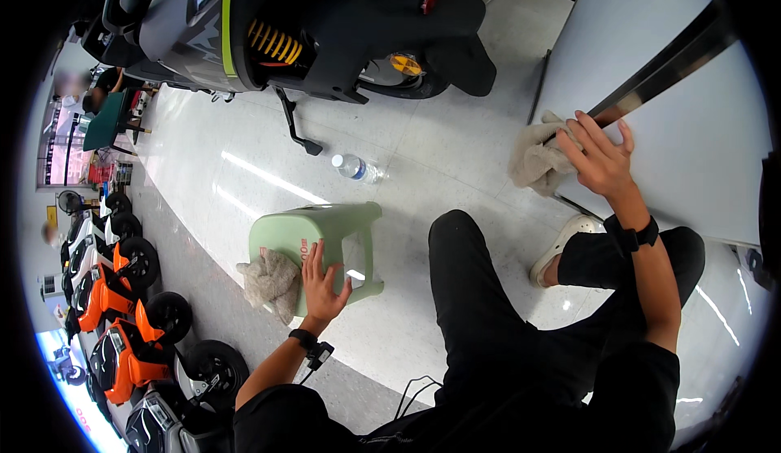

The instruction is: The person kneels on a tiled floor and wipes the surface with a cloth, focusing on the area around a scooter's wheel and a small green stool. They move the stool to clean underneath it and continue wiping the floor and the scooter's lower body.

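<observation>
My left hand [323, 288] rests on the top of a light green plastic stool [281, 227], its fingers apart and nothing held. Right beside those fingers lies a crumpled beige-grey cloth [271, 284], partly over the stool's edge. On the right, my right hand [604, 162] has hold of a second beige cloth [538, 158] at the lower end of a dark strip [663, 66] along a white panel [691, 152]. Part of that cloth is hidden under the fingers. Both wrists wear black bands; a small device sits on the left one.
A clear water bottle [355, 168] lies on the pale tiled floor beyond the stool. Across the top stands a dark scooter [342, 38] with its kickstand [297, 127] down. Several orange and black scooters [122, 355] line the left side. People sit farther back.
</observation>
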A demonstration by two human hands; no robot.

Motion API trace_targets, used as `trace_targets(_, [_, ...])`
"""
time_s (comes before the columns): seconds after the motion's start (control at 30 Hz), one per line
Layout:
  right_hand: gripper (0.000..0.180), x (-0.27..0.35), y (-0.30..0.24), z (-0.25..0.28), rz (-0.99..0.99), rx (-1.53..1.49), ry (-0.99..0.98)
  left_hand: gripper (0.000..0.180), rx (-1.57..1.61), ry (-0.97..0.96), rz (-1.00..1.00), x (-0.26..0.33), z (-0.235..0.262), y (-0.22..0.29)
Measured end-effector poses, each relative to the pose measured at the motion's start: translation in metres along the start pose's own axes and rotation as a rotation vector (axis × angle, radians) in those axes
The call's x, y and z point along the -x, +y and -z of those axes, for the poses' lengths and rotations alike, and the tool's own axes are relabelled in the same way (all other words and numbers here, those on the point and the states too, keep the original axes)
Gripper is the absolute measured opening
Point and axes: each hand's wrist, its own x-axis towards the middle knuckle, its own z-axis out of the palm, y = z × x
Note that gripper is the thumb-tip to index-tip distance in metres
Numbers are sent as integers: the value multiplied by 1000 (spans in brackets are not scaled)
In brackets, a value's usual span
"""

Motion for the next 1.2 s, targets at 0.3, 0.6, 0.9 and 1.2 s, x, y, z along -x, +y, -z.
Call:
trace_targets(0.3, [26,-2,-2,-2,23,32,-79,24,28,48,-16,3,-5,-3])
trace_targets(0.6, [21,-105,19,44,143,-105,-565,21,41,72,-15,9,-5,-7])
trace_targets(0.9, [20,-120,45,40,132,22,-321,23,-19,51,12,6,-5,-1])
trace_targets(1.2, [13,-130,33,29,-11,40,-104,33,-146,-1,77,-6,-7,14])
